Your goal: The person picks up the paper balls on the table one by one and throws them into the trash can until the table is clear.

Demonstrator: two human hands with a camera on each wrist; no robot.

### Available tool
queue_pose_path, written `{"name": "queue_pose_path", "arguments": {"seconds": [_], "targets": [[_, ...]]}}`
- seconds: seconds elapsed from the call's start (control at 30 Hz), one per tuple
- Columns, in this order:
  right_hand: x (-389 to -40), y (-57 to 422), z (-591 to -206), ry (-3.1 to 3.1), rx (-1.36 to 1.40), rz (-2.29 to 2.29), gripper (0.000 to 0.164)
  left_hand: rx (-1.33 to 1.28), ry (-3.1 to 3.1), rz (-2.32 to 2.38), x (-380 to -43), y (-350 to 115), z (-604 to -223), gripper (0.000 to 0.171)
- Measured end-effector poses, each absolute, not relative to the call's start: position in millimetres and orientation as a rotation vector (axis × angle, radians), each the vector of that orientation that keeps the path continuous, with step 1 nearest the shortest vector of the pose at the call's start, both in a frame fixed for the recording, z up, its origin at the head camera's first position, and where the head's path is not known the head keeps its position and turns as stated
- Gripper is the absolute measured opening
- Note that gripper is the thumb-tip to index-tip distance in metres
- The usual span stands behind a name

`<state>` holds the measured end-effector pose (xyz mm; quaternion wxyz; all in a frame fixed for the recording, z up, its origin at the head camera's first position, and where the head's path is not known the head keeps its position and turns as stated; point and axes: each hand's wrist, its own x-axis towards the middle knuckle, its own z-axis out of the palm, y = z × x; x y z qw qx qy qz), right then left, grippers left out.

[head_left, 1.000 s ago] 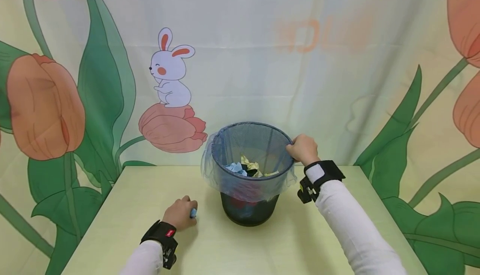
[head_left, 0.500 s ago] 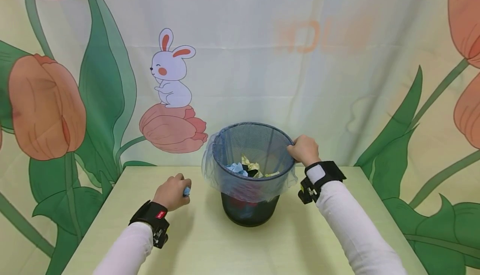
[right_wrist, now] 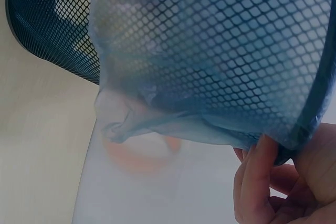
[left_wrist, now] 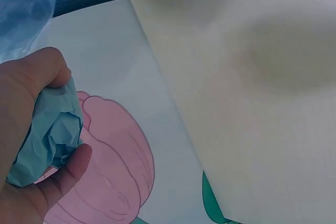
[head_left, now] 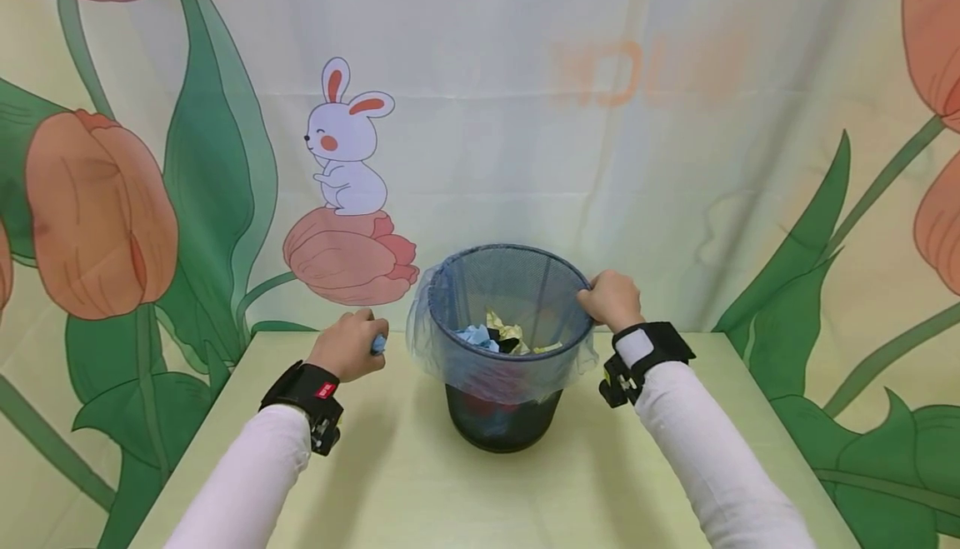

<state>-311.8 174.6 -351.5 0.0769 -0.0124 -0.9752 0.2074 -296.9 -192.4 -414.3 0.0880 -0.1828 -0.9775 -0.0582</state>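
Note:
My left hand [head_left: 348, 347] grips a crumpled blue paper ball [left_wrist: 55, 124] between thumb and fingers, raised above the table to the left of the bin. A black mesh trash bin [head_left: 504, 428] stands upright on the table, lined with a translucent blue bag [head_left: 487, 378] folded over its rim. Pinching the bin's right rim together with the bag is my right hand [head_left: 611, 301]; in the right wrist view its fingers [right_wrist: 257, 177] curl at the rim. Inside the bin lie crumpled papers, blue [head_left: 477, 336], yellow [head_left: 506, 331] and black.
The pale yellow table [head_left: 480, 507] extends in front of the bin and to both sides. Behind it hangs a curtain [head_left: 480, 116] printed with tulips and a white rabbit, close to the table's back edge.
My left hand has risen off the table and moved away from me, toward the bin's rim height, with the blue paper ball in it. The right hand and bin have stayed put.

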Motion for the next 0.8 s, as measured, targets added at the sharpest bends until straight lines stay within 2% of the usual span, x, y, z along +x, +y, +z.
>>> {"name": "queue_pose_path", "arguments": {"seconds": [0.8], "targets": [[-312.3, 171.0, -349.9, -2.917, -0.026, 0.628, 0.042, -0.637, -2.818, -0.130, -306.7, -176.0, -350.6, 0.031]]}}
